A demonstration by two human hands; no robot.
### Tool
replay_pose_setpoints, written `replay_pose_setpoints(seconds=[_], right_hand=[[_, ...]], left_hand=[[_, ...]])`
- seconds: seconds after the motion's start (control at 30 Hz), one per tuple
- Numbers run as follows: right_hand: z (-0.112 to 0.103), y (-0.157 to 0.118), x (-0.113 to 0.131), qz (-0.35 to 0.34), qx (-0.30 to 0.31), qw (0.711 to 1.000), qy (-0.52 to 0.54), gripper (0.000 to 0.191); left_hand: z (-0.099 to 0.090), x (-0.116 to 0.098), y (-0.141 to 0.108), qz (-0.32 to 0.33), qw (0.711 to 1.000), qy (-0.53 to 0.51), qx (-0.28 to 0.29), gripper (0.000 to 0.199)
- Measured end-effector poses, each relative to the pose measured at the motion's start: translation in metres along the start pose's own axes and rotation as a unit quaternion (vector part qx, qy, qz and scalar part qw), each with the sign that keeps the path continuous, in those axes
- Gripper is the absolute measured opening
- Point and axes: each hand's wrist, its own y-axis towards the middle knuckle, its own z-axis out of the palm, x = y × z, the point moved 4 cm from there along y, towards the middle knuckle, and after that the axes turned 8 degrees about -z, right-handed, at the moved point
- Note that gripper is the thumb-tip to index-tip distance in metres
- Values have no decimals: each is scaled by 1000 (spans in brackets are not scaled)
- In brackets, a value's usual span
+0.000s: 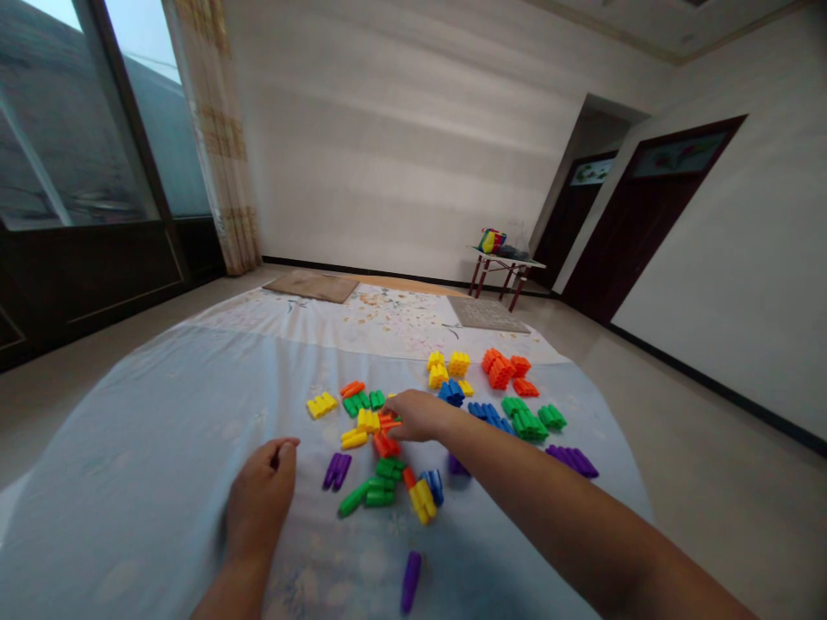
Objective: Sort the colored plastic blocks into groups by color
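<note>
My right hand [419,415] reaches into the loose pile of plastic building blocks, its thumb and fingertips closed around an orange building block [389,422]. Just left of it lie yellow blocks [368,420], and a red-orange block [386,445] is below the fingers. My left hand [264,484] rests on the cloth left of the pile, loosely curled, with nothing visible in it. Near it is a purple block [337,471]. Joined green pieces [368,495] and a yellow-and-orange piece [419,497] lie closer to me. A single purple piece [411,581] lies nearest.
Blocks grouped by colour lie to the right: yellow [458,363], orange [499,368], blue [489,415], green [526,420] and purple [572,461]. A light blue tablecloth [161,448] covers the round table. Two flat mats [311,286] lie at its far edge. Beyond stands a small table [507,258].
</note>
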Motion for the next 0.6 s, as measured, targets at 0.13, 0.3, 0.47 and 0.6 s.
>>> replay_pose_setpoints(seconds=[0.13,0.3,0.47,0.6], right_hand=[[13,4,6,-84,38,994,-56,41],[21,13,6,-98,46,992,-68,36],[-27,-10,-27,-50,-80,995,14,48],[-67,-45,-96,58,-196,978,46,46]], left_hand=[[0,-1,1,-2,1000,9,0,40],[2,6,8,-3,1000,25,8,41],[8,24,21,-3,999,43,0,37],[17,41,33,6,998,49,-26,31]])
